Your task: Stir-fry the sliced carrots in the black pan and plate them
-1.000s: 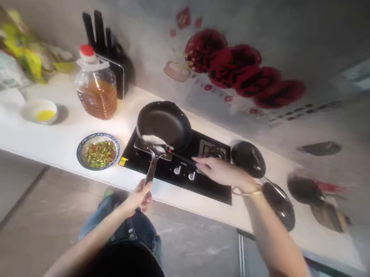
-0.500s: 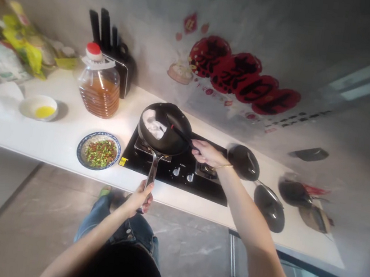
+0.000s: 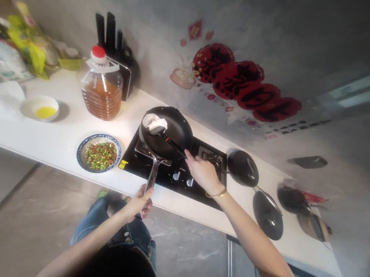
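Observation:
A black frying pan point(image 3: 172, 130) sits on the left burner of a black gas hob point(image 3: 181, 170). My left hand point(image 3: 138, 203) is closed round the end of the pan's long metal handle point(image 3: 151, 176). My right hand point(image 3: 203, 171) grips a dark, red-handled utensil point(image 3: 173, 144) whose tip rests inside the pan. The tip touches a crumpled white wad point(image 3: 155, 122) at the pan's left rim.
A plate of chopped green and red food point(image 3: 99, 154) lies left of the hob. Behind it stand an oil jug point(image 3: 103, 89), a knife block point(image 3: 117, 57) and a small bowl of yellow liquid point(image 3: 41, 108). Two dark lids point(image 3: 268, 208) and bags lie on the white counter point(image 3: 63, 131).
My right hand has swept the utensil and the white wad round inside the pan, from its near edge to its left rim. My left hand has kept hold of the handle.

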